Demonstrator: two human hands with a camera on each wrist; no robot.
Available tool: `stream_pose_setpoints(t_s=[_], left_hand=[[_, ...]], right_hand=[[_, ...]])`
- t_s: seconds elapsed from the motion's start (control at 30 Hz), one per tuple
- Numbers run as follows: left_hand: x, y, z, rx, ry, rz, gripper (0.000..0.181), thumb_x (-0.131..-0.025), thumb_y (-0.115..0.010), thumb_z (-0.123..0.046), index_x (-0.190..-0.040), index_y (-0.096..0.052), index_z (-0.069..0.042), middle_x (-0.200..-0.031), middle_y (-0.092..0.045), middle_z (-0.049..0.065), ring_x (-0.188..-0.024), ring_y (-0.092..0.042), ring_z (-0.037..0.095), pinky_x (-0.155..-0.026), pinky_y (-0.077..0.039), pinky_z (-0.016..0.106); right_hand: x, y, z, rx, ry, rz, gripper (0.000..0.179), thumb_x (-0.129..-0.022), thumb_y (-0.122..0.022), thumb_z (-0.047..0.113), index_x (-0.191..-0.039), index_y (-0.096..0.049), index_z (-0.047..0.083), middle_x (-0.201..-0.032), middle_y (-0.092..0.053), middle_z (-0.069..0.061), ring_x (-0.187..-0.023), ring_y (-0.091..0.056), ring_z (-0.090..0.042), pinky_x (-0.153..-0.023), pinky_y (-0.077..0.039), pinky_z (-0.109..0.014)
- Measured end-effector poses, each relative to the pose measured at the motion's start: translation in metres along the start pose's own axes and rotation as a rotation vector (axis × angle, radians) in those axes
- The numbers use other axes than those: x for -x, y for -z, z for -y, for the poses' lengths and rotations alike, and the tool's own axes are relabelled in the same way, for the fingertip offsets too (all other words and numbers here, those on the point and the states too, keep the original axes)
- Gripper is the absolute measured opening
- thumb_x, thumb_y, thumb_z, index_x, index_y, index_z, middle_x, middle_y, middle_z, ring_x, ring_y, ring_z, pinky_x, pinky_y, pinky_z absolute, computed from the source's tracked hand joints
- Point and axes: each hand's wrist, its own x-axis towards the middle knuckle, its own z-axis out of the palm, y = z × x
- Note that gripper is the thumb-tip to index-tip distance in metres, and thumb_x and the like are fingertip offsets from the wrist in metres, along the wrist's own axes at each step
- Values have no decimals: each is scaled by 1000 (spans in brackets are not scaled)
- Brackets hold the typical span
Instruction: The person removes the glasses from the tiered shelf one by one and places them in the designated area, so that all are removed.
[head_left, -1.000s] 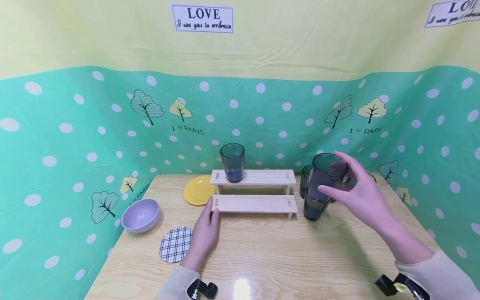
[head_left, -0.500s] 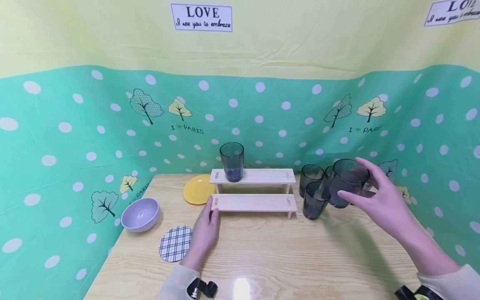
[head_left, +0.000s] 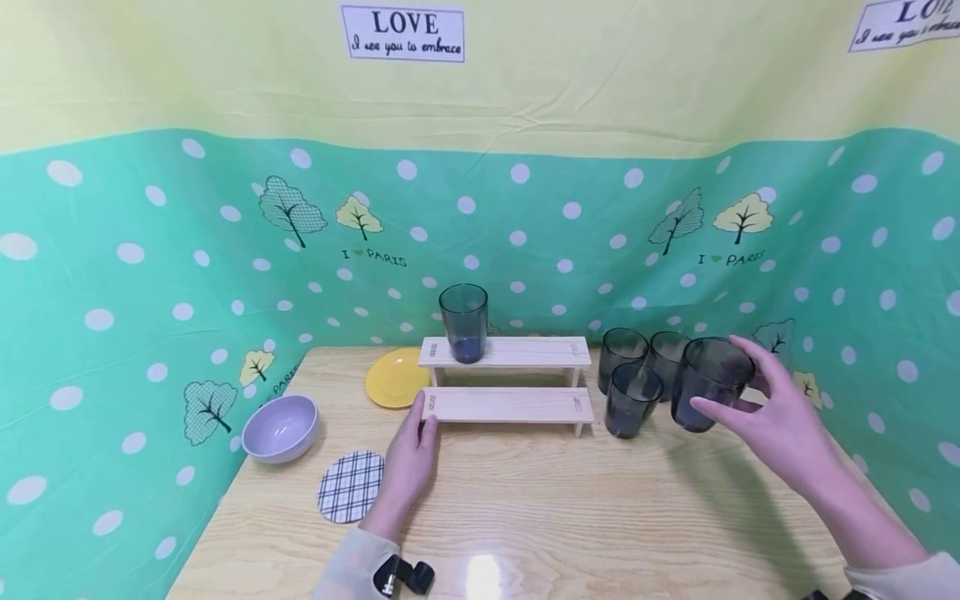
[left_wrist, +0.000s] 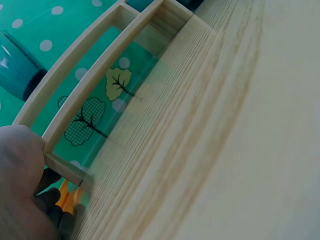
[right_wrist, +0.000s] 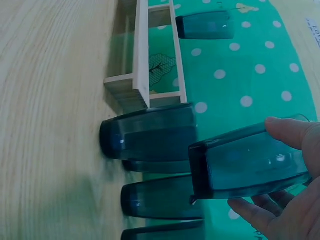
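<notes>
My right hand (head_left: 783, 417) grips a dark tinted drinking glass (head_left: 705, 396) near its rim, thumb on the near side and fingers round the far side. In the right wrist view that glass (right_wrist: 245, 162) hangs above the table, its base apart from the others. Just left of it stand three more such glasses, the nearest glass (head_left: 632, 404) in front. My left hand (head_left: 407, 458) holds the left end of the lower step of a pale wooden two-step shelf (head_left: 510, 405), thumb in front. One glass (head_left: 464, 325) stands upright on the upper step, toward its left end.
A yellow plate (head_left: 396, 379) lies left of the shelf. Farther left stands a lilac bowl (head_left: 280, 429), with a plaid round coaster (head_left: 348, 487) near my left wrist. A green dotted cloth (head_left: 555, 250) hangs behind and along the sides of the wooden table (head_left: 525, 500).
My right hand has carried the glass rightward and down, away from above the front glass, so the glasses behind show more fully. The left hand has stayed on the shelf.
</notes>
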Motion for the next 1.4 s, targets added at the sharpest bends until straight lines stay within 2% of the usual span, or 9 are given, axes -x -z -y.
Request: stream_pose_setpoints(t_s=[0.2, 0.37, 0.5, 0.73, 0.83, 0.9, 0.97, 1.17, 1.4], left_hand=[[0, 0, -1, -7, -1, -1, 62, -121, -46, -34, -176, -28, -13, -178, -33, 12, -162, -34, 36, -133, -29, 54], [0, 0, -1, -5, -4, -3, 62, -121, -47, -34, -176, -28, -13, -178, -34, 14, -162, -34, 37, -133, -29, 55], [0, 0, -1, -2, -2, -2, 62, -121, -46, -34, -176, -28, -13, -178, -34, 13, -162, -34, 37, -133, -28, 55], [-1, -1, 0, 1, -8, -2, 62, -121, -46, -34, -176, -28, -13, -178, -33, 12, -162, -33, 36, -133, -28, 54], [-1, 0, 0, 3, -13, -1, 62, -121, -46, -34, -176, -28, -12, -178, -33, 12, -162, -33, 36, -133, -28, 54], [-1, 0, 0, 5, -14, 0, 62, -121, -46, -33, -176, -28, -12, -178, -33, 12, -162, -33, 36, -133, -28, 54], [-1, -1, 0, 4, -11, 0, 62, -121, -46, -34, -176, -28, -13, -178, -33, 12, -162, -34, 35, -133, -28, 54], [-2, -1, 1, -3, -2, 3, 62, -121, -46, -36, -177, -27, -14, -178, -33, 10, -162, -34, 35, -133, -29, 54], [-1, -2, 1, 2, -6, 1, 62, -121, -46, -34, -176, -28, -13, -178, -33, 11, -162, -34, 35, -133, -29, 54]], right_hand=[[-3, -6, -15, 39, 16, -12, 115, -94, -92, 35, -179, -16, 19, -170, -31, -33, -132, -56, -63, -73, -61, -17], [-8, -13, -27, 87, -14, -20, 115, -94, -92, 36, -178, -17, 13, -162, -38, -39, -128, -59, -59, -71, -57, -13], [-12, -17, -35, 109, -31, -24, 115, -95, -92, 38, -178, -17, 10, -162, -37, -41, -126, -60, -59, -71, -55, -13], [-18, -23, -48, 110, -6, -38, 111, -95, -92, 36, -176, -21, 6, -165, -34, -41, -131, -52, -61, -72, -52, -10], [-21, -26, -54, 108, -19, -36, 112, -96, -91, 37, -176, -20, 5, -168, -31, -40, -136, -47, -63, -89, -61, -33], [-22, -28, -57, 107, -31, -34, 113, -96, -91, 38, -176, -18, 5, -168, -29, -40, -139, -45, -65, -98, -59, -55], [-23, -29, -60, 101, -39, -34, 113, -96, -90, 38, -176, -17, 5, -169, -29, -40, -141, -42, -66, -100, -50, -74], [-27, -34, -68, 75, -50, -34, 114, -96, -91, 37, -176, -16, 6, -169, -28, -41, -139, -44, -68, -104, -50, -76], [-30, -38, -75, 83, -65, -33, 114, -95, -91, 39, -177, -17, 8, -165, -35, -40, -137, -50, -63, -101, -55, -64]])
